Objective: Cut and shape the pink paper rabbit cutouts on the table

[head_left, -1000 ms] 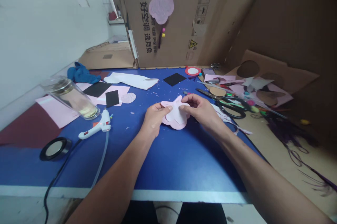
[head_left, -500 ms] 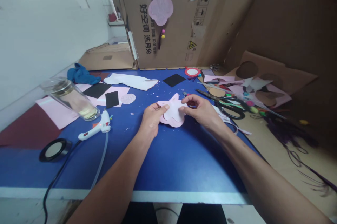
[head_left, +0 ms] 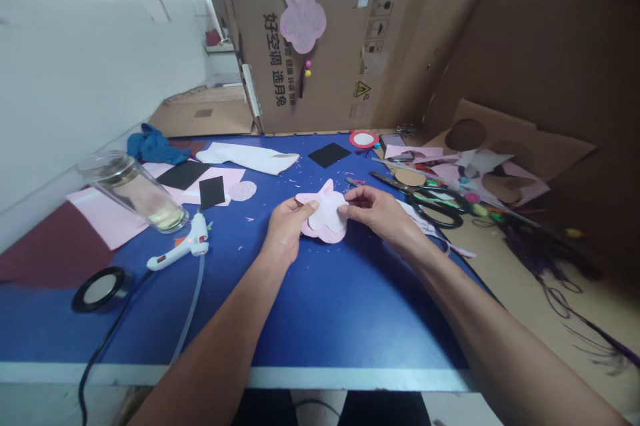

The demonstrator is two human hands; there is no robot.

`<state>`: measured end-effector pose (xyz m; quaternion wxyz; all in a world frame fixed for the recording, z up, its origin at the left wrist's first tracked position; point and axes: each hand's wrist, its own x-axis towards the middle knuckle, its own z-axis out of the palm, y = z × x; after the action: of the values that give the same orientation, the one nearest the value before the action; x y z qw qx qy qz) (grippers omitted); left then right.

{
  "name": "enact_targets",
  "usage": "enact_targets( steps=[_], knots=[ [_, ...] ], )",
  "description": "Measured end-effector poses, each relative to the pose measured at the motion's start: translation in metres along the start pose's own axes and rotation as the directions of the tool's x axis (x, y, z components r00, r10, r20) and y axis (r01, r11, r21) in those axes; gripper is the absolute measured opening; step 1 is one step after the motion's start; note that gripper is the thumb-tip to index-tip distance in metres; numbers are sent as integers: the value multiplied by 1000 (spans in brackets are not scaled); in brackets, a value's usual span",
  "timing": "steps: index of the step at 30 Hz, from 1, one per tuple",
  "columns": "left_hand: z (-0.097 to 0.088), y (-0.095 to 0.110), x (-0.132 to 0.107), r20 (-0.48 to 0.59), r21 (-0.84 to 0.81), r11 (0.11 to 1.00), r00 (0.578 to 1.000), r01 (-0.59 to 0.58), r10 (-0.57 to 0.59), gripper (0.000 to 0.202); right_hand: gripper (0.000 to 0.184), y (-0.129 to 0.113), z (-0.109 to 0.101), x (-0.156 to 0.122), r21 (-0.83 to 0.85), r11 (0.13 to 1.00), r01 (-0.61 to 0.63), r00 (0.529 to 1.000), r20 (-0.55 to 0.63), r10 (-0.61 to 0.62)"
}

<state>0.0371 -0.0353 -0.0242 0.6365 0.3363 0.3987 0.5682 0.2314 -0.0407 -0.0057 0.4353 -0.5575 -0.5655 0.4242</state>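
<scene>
In the head view, the left hand [head_left: 286, 226] is closed in a pinch, thumb on top, gripping the left side of a pink scalloped cutout [head_left: 331, 237] with two pointed ears. A smaller white cutout [head_left: 327, 211] lies on its face, leaving a pink border along the bottom. The right hand [head_left: 373, 211] is also narrowed to a pinch, thumb and fingertips at the right edge of the white cutout. Both pieces are held above the middle of the blue tabletop [head_left: 360, 326].

On the left is a clear lidded drinking bottle [head_left: 145, 196], partly filled with pale yellow liquid; it slants in the view, and whether it truly leans cannot be told. Just beside its base lies a white hot glue gun [head_left: 177, 250] with a black cord, near a roll of black tape [head_left: 103, 289]. Black-handled scissors [head_left: 440, 221] lie beyond the right hand. Another pink eared cutout [head_left: 303, 21] hangs against the cardboard box panel [head_left: 330, 93] behind the table.
</scene>
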Motion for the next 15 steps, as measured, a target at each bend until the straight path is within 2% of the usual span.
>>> enact_targets(
  steps=[10, 15],
  knots=[
    [-1, -1, 1, 2, -14, 1000, 1000, -2, 2, 39, 38, 5, 0, 3, 93, 995, -32, 999, 34, 29],
    [0, -1, 2, 0, -5, 1000, 1000, 5, -5, 35, 37, 1, 0, 1, 108, 994, 23, 999, 32, -27]
  ],
)
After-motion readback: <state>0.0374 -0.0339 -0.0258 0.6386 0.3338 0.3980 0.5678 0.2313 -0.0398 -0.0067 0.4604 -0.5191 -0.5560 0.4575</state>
